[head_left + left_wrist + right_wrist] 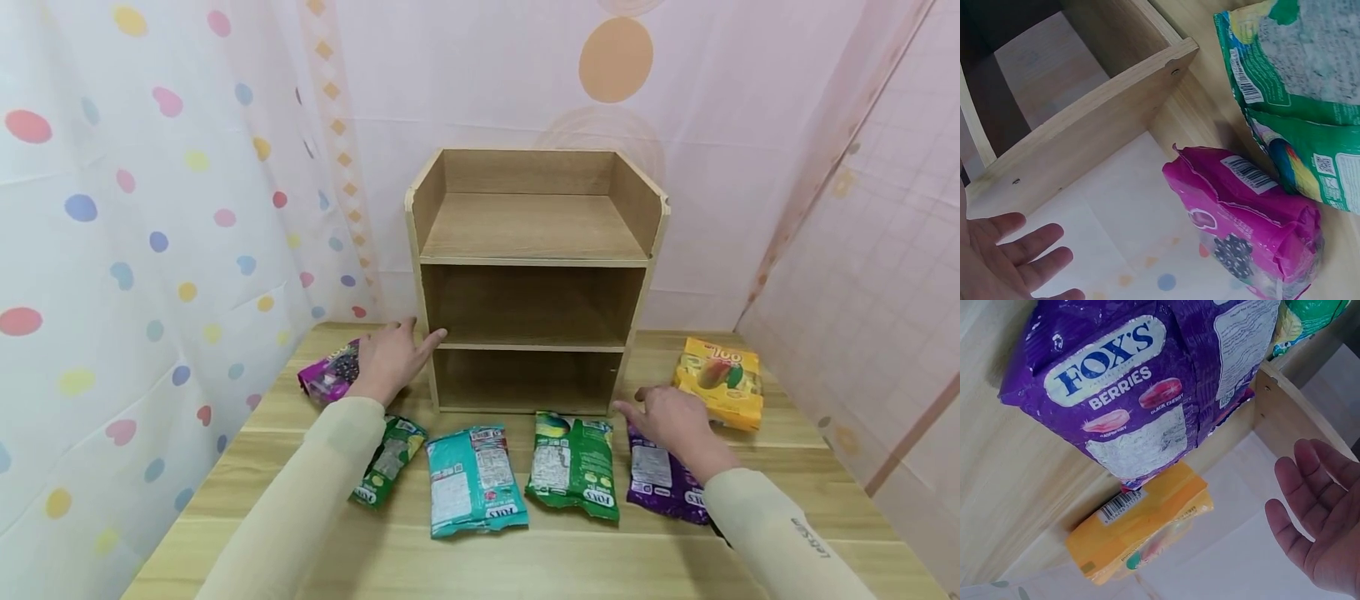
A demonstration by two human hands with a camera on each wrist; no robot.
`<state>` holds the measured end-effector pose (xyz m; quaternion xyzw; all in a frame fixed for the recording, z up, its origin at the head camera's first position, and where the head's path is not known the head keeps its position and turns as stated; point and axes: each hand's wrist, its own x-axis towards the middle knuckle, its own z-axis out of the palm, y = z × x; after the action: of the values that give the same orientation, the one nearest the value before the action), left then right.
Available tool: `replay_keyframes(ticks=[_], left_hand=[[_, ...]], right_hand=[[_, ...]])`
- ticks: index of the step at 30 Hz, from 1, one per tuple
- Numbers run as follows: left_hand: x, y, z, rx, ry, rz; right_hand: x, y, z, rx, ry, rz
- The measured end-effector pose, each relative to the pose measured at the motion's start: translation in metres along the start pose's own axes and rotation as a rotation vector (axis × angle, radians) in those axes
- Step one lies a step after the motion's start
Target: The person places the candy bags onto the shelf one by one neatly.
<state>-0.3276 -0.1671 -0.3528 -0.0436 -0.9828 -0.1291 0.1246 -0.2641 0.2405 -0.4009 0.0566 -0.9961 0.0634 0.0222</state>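
My left hand [392, 362] hovers by the left side of a small wooden shelf [525, 225], fingers spread and holding nothing. Partly behind it lies a magenta candy bag [327, 377] with dark berries printed on it; a green candy bag [392, 462] lies under that forearm. Over on the right, my right hand [678, 425] is above a purple Fox's Berries candy bag [656, 475] and hides part of it. The right wrist view shows its fingers [1291, 534] loosely extended, with nothing in them. Beyond that hand is a yellow candy bag [720, 379] with a mango picture.
A teal candy bag [476, 483] and another green Fox's bag [573, 467] lie in front of the shelf on the wooden table [450, 571]. The shelf has a walled top and two compartments below. Patterned curtains [187, 167] surround the table at the back and sides.
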Motion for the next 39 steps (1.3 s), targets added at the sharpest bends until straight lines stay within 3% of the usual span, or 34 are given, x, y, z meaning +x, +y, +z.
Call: replay_keyframes(ticks=[19, 27, 33, 39], left_hand=[[0.006, 0.003, 0.003, 0.053, 0.052, 0.017], [0.006, 0.008, 0.003, 0.058, 0.056, 0.003], [0.007, 0.009, 0.005, 0.028, 0.044, -0.016], [0.008, 0.009, 0.009, -0.025, 0.030, -0.036]], right_hand=[[-0.006, -0.021, 0.010, -0.017, 0.042, -0.088], [-0.010, -0.035, 0.012, -0.027, -0.021, -0.112], [-0.015, -0.045, 0.017, -0.033, -0.019, -0.169], [-0.022, -0.053, 0.027, -0.073, -0.010, -0.284]])
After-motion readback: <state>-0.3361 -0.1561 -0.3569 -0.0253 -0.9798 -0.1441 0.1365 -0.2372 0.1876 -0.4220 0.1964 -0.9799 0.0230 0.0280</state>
